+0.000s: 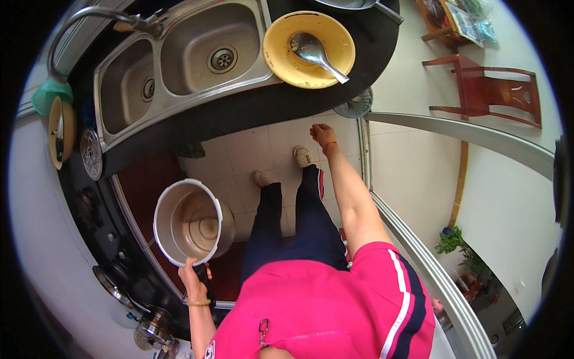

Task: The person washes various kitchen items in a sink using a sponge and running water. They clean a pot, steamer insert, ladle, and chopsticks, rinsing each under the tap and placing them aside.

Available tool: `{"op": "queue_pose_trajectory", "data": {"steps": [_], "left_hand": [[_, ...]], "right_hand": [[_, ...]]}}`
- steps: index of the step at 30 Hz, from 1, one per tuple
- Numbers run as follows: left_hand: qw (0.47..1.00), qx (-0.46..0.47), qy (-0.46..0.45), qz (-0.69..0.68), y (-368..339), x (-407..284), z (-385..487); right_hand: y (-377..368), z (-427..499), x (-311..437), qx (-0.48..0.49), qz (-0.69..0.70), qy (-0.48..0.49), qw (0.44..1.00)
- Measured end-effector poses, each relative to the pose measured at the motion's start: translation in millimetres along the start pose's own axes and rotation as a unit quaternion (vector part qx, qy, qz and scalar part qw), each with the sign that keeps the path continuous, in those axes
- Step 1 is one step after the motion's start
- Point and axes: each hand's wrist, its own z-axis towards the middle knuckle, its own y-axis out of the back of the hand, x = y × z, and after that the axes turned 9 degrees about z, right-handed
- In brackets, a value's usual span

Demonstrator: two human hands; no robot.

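My left hand (193,282) grips the black handle of a metal pressure cooker pot (186,229) at the lower left. The pot has no lid and tilts so that its inside faces up at me. Brownish staining or a little liquid shows on its bottom; which of the two I cannot tell. Out in front, my right hand (323,136) hangs over the tiled floor with fingers curled and nothing visible in it. Nearest to it is the curved edge of the black countertop (251,101).
A yellow basin (280,67) holding a large metal spoon (309,48) stands right of the double steel sink (184,67). A faucet (98,12) arches over the left bowl. At left are a stove (105,224) and a steamer rack (91,155). A sliding-door frame (365,152) runs along the right.
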Motion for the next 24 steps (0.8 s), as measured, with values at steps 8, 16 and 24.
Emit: {"op": "queue_pose_trajectory", "data": {"steps": [8, 16, 24], "left_hand": [[0.981, -0.048, 0.111, -0.153, -39.3, -4.5, -39.5], [0.961, -0.096, 0.149, -0.213, -72.3, -14.8, -72.8], [0.957, -0.142, 0.146, -0.207, -83.2, -24.3, -76.0]], "right_hand": [[-32.0, 139.3, 0.0, 0.003, -0.033, 0.012, 0.999], [-30.6, 178.1, -16.5, 0.010, -0.054, -0.030, 0.998], [-13.4, 181.3, -40.0, 0.004, -0.060, -0.061, 0.996]]}}
